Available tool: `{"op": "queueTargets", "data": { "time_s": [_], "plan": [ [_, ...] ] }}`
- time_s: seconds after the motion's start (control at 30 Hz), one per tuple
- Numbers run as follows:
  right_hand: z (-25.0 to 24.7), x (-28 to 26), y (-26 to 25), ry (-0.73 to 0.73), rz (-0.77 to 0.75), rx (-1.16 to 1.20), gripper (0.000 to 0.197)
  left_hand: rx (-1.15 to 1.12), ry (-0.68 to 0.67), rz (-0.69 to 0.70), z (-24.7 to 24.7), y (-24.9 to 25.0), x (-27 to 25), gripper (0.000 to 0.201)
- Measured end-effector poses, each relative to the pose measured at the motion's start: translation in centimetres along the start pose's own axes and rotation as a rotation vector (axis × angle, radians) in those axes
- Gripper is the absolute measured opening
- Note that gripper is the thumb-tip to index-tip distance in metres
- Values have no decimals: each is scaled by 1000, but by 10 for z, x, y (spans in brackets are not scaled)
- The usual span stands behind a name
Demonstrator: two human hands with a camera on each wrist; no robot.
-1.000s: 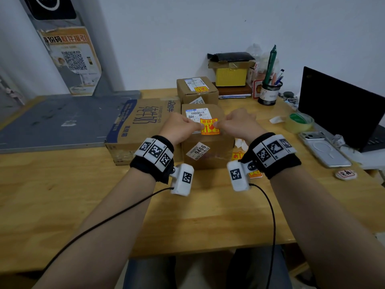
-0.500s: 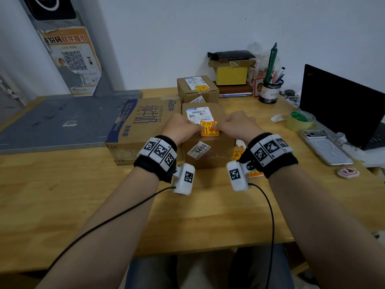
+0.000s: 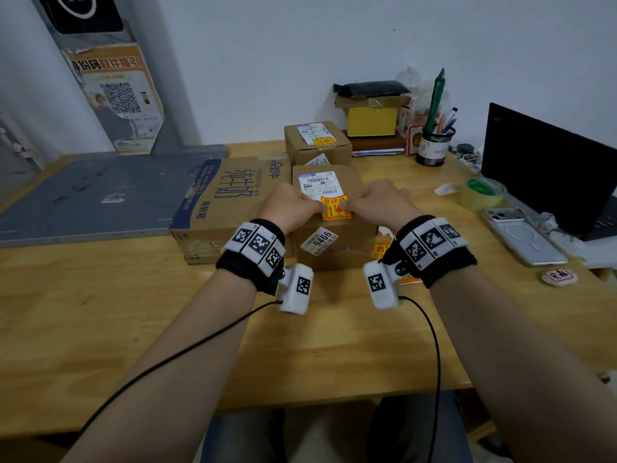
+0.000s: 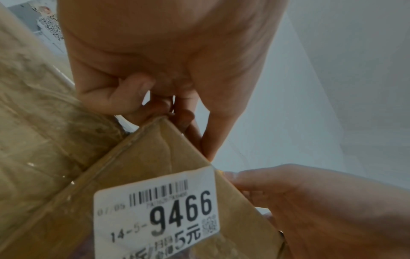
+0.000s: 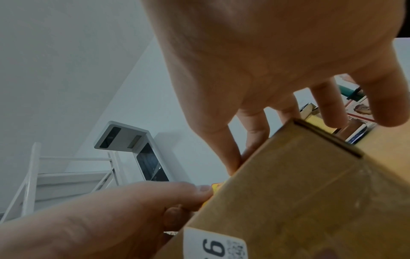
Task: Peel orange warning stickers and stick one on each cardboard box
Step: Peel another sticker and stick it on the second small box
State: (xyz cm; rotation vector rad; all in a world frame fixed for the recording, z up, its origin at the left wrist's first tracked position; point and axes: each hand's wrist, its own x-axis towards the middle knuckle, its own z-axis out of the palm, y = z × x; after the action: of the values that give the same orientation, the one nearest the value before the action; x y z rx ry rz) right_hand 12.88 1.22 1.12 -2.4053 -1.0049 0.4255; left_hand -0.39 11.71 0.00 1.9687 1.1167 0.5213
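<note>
The orange sticker (image 3: 336,211) lies on top of the nearest cardboard box (image 3: 347,248), at its front edge, between your thumbs. Your left hand (image 3: 289,204) is curled, with thumb and forefinger pinching the sticker's left edge. Your right hand (image 3: 379,202) grips nothing. Its thumb presses the sticker's right side, and its fingers (image 5: 255,126) lie loosely straight on the box top.

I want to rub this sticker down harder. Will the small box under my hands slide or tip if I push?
Tipping seems unlikely: the box sits squat and flat on the table. It looks small, probably light, so it may slide on the smooth wood. The bigger carton right beside it should stop it going left.
</note>
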Motion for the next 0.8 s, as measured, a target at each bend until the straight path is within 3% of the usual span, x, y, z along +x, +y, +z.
{"op": "queueTargets", "data": {
  "time_s": [0.37,0.63,0.8],
  "plan": [
    [-1,-7,-2,0,-13,-9,45,-2,-7,-7,0,-1,-1,34],
    [-1,-6,-2,-9,-18,-28,25,13,0,-1,-1,0,-1,35],
    [0,-4,-1,1,-47,-45,33,22,-6,14,-2,0,-2,33]
  ]
}}
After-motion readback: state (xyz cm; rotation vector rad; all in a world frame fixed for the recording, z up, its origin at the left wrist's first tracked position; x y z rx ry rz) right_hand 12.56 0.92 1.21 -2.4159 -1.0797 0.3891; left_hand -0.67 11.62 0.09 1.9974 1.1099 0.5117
